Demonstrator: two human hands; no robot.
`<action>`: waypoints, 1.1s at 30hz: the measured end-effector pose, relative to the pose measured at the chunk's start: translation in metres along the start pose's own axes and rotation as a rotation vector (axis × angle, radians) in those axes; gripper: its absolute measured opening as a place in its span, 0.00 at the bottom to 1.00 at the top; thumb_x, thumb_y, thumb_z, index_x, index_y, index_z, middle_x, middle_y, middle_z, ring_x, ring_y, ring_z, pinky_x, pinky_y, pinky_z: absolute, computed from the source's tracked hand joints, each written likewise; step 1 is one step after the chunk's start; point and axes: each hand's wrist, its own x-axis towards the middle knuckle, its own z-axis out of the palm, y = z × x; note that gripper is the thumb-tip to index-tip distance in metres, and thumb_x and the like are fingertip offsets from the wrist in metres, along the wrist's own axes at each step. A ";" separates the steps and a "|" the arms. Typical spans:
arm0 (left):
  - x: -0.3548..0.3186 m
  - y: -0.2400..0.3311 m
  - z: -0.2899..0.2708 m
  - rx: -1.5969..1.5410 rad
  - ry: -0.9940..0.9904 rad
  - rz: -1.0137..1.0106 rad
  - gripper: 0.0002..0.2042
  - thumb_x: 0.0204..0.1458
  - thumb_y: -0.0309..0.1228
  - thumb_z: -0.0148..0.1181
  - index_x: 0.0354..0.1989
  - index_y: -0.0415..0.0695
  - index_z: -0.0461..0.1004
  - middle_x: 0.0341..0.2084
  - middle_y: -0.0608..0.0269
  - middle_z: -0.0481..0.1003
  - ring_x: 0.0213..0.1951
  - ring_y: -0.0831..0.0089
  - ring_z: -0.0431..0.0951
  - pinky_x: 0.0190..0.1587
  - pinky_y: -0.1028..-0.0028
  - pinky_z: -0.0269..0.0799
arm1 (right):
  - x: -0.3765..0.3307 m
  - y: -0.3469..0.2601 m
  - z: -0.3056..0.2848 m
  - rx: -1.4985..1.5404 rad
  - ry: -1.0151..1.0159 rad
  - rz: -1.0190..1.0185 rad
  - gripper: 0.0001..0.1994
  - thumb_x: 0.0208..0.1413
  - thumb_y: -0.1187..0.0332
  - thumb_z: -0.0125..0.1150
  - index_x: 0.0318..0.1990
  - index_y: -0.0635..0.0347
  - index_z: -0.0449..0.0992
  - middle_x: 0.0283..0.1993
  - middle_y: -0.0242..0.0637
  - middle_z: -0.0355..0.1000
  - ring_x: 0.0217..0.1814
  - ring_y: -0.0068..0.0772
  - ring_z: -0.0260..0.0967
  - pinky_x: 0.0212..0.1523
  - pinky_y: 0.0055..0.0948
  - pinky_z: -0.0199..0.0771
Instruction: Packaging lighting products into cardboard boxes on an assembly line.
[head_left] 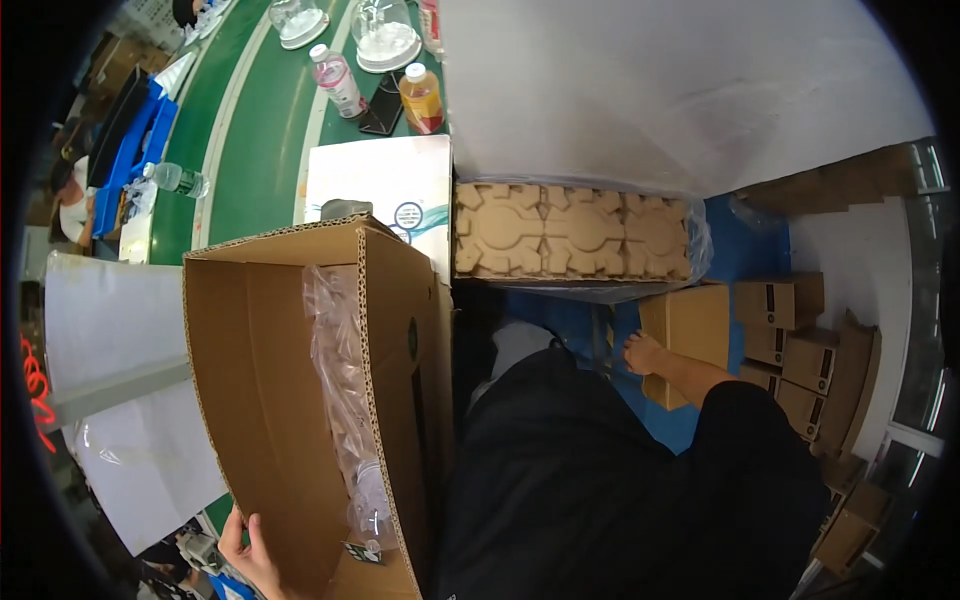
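A large open cardboard box (280, 370) stands tilted at my left. My left hand (252, 553) grips its lower rim, thumb inside and fingers outside. Inside lie crumpled clear plastic (338, 370) and a clear, rounded bottle-like object (372, 515) with a small dark-green printed piece beside it. My right hand (645, 353) reaches down to the left edge of a yellowish cardboard box (690, 325) low on the right. Its fingers are curled over that edge, partly hiding the contact.
Ahead, moulded pulp trays (575, 230) fill a plastic-lined box. A white carton (380, 180) sits on the green table (260, 130), with drink bottles (422, 98), a dark phone (382, 105) and glass domes (385, 40) beyond. Small cartons (780, 300) are stacked on the right.
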 end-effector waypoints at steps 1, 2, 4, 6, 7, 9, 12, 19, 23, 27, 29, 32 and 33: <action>-0.001 0.003 0.003 -0.016 0.016 0.011 0.11 0.61 0.22 0.60 0.48 0.27 0.77 0.26 0.68 0.73 0.31 0.82 0.66 0.36 0.80 0.64 | 0.007 0.005 0.013 -0.097 -0.184 0.022 0.22 0.61 0.51 0.57 0.51 0.57 0.82 0.57 0.43 0.77 0.65 0.52 0.68 0.65 0.53 0.64; -0.004 0.007 0.005 -0.008 0.024 -0.004 0.11 0.61 0.22 0.60 0.48 0.27 0.77 0.26 0.68 0.73 0.31 0.82 0.66 0.36 0.80 0.64 | 0.012 0.009 0.020 -0.203 -0.366 0.031 0.23 0.61 0.50 0.55 0.52 0.55 0.83 0.58 0.41 0.77 0.67 0.50 0.66 0.69 0.56 0.59; -0.008 0.025 0.008 0.136 0.078 0.152 0.11 0.61 0.22 0.60 0.49 0.27 0.78 0.28 0.63 0.77 0.33 0.79 0.71 0.41 0.76 0.69 | 0.001 0.026 0.029 -0.319 -0.382 0.013 0.24 0.60 0.48 0.54 0.56 0.50 0.82 0.62 0.37 0.75 0.72 0.46 0.61 0.75 0.63 0.44; -0.012 0.029 0.010 0.161 0.100 0.067 0.14 0.56 0.22 0.66 0.49 0.29 0.79 0.35 0.56 0.83 0.36 0.69 0.78 0.49 0.70 0.73 | 0.003 0.053 0.056 -0.412 -0.352 -0.012 0.23 0.59 0.50 0.56 0.58 0.44 0.82 0.67 0.35 0.71 0.74 0.44 0.59 0.77 0.69 0.32; -0.010 0.027 0.019 0.171 0.178 0.168 0.14 0.53 0.21 0.68 0.47 0.30 0.80 0.35 0.55 0.83 0.35 0.68 0.78 0.47 0.70 0.73 | 0.003 0.066 0.077 -0.465 -0.232 0.027 0.23 0.59 0.51 0.57 0.61 0.42 0.80 0.70 0.35 0.68 0.78 0.46 0.54 0.78 0.71 0.26; -0.013 0.046 0.015 0.223 0.096 0.109 0.14 0.48 0.23 0.72 0.44 0.33 0.82 0.31 0.54 0.81 0.33 0.66 0.79 0.42 0.70 0.72 | 0.011 0.057 0.083 -0.491 -0.314 -0.100 0.24 0.59 0.53 0.58 0.63 0.42 0.77 0.71 0.36 0.66 0.81 0.48 0.47 0.78 0.70 0.24; -0.014 0.056 0.019 0.248 0.125 0.145 0.14 0.46 0.24 0.73 0.42 0.34 0.82 0.28 0.56 0.79 0.31 0.64 0.78 0.40 0.71 0.71 | 0.042 0.076 0.137 -0.664 -0.408 -0.082 0.35 0.66 0.35 0.41 0.72 0.45 0.67 0.77 0.39 0.60 0.84 0.51 0.43 0.79 0.68 0.25; -0.039 0.024 0.017 0.115 0.131 0.063 0.13 0.45 0.24 0.72 0.39 0.32 0.82 0.25 0.54 0.79 0.27 0.60 0.78 0.34 0.69 0.70 | 0.112 0.136 0.163 0.360 0.330 -0.325 0.36 0.65 0.43 0.51 0.76 0.50 0.60 0.80 0.44 0.54 0.84 0.50 0.42 0.81 0.57 0.28; -0.021 0.045 0.003 0.174 0.155 0.161 0.13 0.47 0.25 0.71 0.41 0.31 0.81 0.26 0.53 0.79 0.29 0.60 0.77 0.35 0.68 0.70 | 0.118 0.130 0.185 -0.455 -0.173 -0.073 0.32 0.67 0.44 0.48 0.73 0.48 0.66 0.79 0.49 0.55 0.84 0.46 0.44 0.80 0.54 0.33; -0.014 0.068 0.013 0.278 0.067 0.118 0.11 0.51 0.25 0.68 0.39 0.29 0.79 0.28 0.54 0.79 0.29 0.63 0.74 0.37 0.71 0.68 | 0.121 0.010 0.117 -0.550 -0.713 -0.170 0.24 0.67 0.54 0.47 0.66 0.47 0.76 0.74 0.36 0.67 0.80 0.41 0.56 0.80 0.54 0.37; -0.013 0.062 0.013 0.232 0.077 0.121 0.11 0.51 0.25 0.68 0.39 0.29 0.79 0.28 0.54 0.79 0.29 0.64 0.74 0.37 0.71 0.68 | 0.107 -0.009 0.081 -0.696 -0.632 -0.298 0.22 0.69 0.52 0.46 0.62 0.42 0.80 0.68 0.29 0.74 0.75 0.42 0.64 0.76 0.56 0.42; -0.013 0.053 0.023 0.213 0.102 0.142 0.12 0.50 0.24 0.69 0.40 0.30 0.80 0.27 0.55 0.79 0.29 0.64 0.75 0.37 0.71 0.69 | 0.097 -0.047 0.029 -0.672 -0.653 -0.370 0.21 0.70 0.54 0.45 0.61 0.42 0.81 0.67 0.31 0.75 0.75 0.42 0.64 0.77 0.54 0.42; -0.013 0.050 0.024 0.214 0.128 0.155 0.12 0.49 0.23 0.69 0.41 0.30 0.81 0.27 0.55 0.79 0.29 0.64 0.75 0.37 0.71 0.70 | 0.103 -0.047 0.032 -0.683 -0.634 -0.358 0.21 0.70 0.54 0.45 0.61 0.42 0.81 0.67 0.31 0.75 0.75 0.42 0.64 0.77 0.54 0.42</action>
